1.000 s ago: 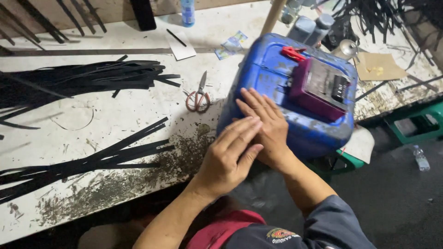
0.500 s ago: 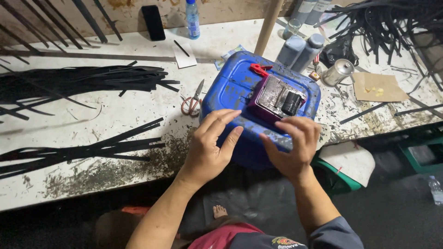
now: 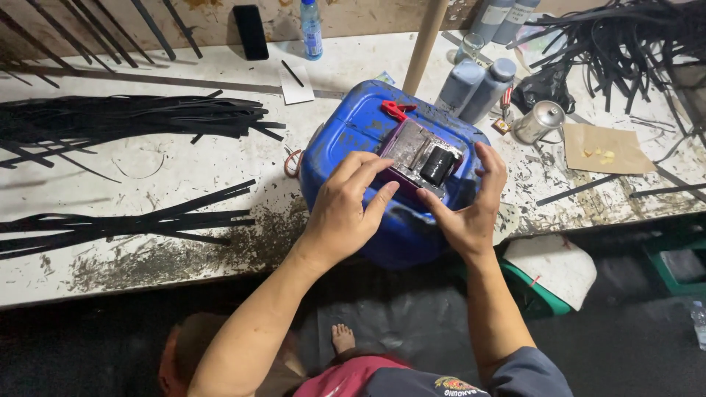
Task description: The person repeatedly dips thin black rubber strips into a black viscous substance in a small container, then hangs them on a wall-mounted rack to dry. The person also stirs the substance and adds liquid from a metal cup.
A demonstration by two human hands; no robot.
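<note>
A worn white workbench (image 3: 184,169) fills the upper part of the view, its front edge littered with dark crumbs. Two bundles of long black strips (image 3: 125,117) lie across its left side, and a tangled heap of black strips (image 3: 625,44) sits at the far right. A black phone (image 3: 251,31) and a clear plastic bottle with a blue label (image 3: 311,28) stand near the back wall. A white slip of paper (image 3: 296,84) with a pen lies nearby. Two grey bottles (image 3: 476,87) stand beside a small metal can (image 3: 538,121). A brown sheet of cardboard (image 3: 604,148) lies to the right.
</note>
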